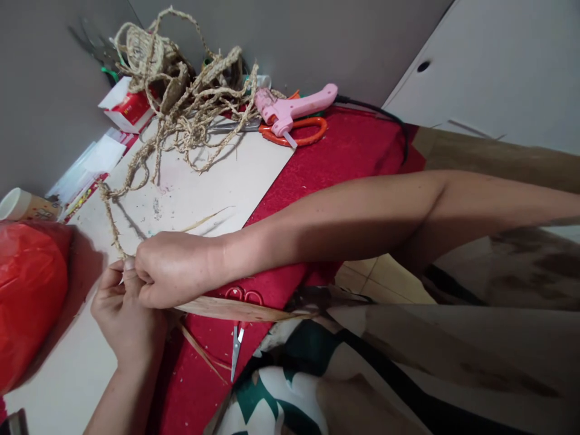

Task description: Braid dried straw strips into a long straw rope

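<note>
A braided straw cord (110, 220) runs down from a tangled heap of the same cord (181, 90) at the back. Its lower end is pinched between the thumb and fingers of my left hand (129, 314). My right hand (170, 269) is closed right beside the left thumb, its fingers curled around the fibres at the cord's end; the fingertips are partly hidden. From under my right hand a wide, flat dry strip (240, 310) stretches right toward my lap, and thinner strands (202, 350) hang below it.
Small red-handled scissors (238, 332) lie on the red cloth (353, 145). A pink glue gun (294, 109) rests on orange-handled scissors (312, 133) at the back. On the left are a red plastic bag (31, 296), a paper cup (27, 205) and a red-and-white box (129, 109).
</note>
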Motion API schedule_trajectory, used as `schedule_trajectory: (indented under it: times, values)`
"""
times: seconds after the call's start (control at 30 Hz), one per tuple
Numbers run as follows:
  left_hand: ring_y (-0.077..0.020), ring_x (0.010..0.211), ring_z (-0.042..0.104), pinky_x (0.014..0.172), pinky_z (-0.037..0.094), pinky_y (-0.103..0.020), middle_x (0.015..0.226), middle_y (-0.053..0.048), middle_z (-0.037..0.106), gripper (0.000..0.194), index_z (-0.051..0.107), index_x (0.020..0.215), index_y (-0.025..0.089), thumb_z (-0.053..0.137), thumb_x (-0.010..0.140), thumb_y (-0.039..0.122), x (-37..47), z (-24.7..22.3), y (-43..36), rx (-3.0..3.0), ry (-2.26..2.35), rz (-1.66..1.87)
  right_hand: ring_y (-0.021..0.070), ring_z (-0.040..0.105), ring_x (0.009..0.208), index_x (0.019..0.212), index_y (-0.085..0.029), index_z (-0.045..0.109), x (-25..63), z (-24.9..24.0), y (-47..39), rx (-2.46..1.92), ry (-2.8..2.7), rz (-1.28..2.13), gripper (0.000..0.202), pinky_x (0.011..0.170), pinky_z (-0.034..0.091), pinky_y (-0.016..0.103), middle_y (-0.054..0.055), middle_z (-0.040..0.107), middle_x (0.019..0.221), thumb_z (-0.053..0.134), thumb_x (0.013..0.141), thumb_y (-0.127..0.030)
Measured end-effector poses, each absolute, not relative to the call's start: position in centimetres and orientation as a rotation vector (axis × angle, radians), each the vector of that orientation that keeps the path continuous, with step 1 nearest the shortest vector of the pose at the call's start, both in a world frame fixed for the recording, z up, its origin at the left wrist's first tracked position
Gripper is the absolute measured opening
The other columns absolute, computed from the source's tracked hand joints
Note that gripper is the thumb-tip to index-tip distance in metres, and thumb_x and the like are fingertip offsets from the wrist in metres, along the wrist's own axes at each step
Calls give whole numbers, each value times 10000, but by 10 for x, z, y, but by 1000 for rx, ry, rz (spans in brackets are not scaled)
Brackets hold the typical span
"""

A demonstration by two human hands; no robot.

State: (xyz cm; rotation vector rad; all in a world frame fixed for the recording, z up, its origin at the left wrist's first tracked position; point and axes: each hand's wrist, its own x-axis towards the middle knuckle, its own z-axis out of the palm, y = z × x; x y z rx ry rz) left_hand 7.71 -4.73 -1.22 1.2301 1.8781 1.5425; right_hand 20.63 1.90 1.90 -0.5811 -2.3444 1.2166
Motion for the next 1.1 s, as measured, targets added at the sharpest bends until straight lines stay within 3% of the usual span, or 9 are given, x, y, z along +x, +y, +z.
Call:
schedule_trajectory:
  times: [0.27, 0.4, 0.6, 0.9, 1.1]
  values:
    - [-108, 541, 518, 504, 386, -206, 661, 19, 617, 157, 603, 753, 178, 652, 785, 324, 73, -13, -45, 1116, 1985, 1482, 141, 529, 418, 704, -101, 556, 208, 22, 28, -712, -2287, 1730, 181, 402, 372, 214, 12, 497, 426, 424, 790, -188]
    - [-95, 544, 506, 499, 388, -185, 659, 38, 602, 129, 601, 754, 191, 647, 785, 307, 71, -14, -43, 1061, 1986, 1501, 120, 540, 449, 663, -108, 559, 205, 14, 33, -593, -2326, 1561, 149, 453, 383, 199, 16, 530, 467, 455, 760, -150]
    - [-87, 557, 494, 546, 415, -180, 644, 48, 583, 89, 585, 726, 179, 631, 782, 229, 71, -13, -45, 1263, 1968, 1465, 108, 444, 581, 570, -133, 537, 202, 4, 28, -336, -2388, 1104, 159, 592, 336, 249, 31, 577, 602, 480, 715, -99]
    - [-82, 532, 448, 514, 372, -183, 631, 53, 556, 124, 558, 724, 182, 634, 790, 255, 72, -10, -46, 1290, 1910, 1531, 100, 391, 580, 549, -151, 465, 204, 2, 21, -274, -2298, 1104, 182, 610, 300, 266, 10, 529, 603, 439, 726, -117]
    - [-79, 525, 442, 516, 368, -186, 599, 57, 550, 135, 555, 694, 177, 653, 767, 234, 75, -7, -45, 1263, 1843, 1527, 101, 383, 574, 565, -146, 501, 206, 7, 16, -339, -2320, 1129, 183, 588, 286, 269, 9, 544, 612, 449, 738, -113]
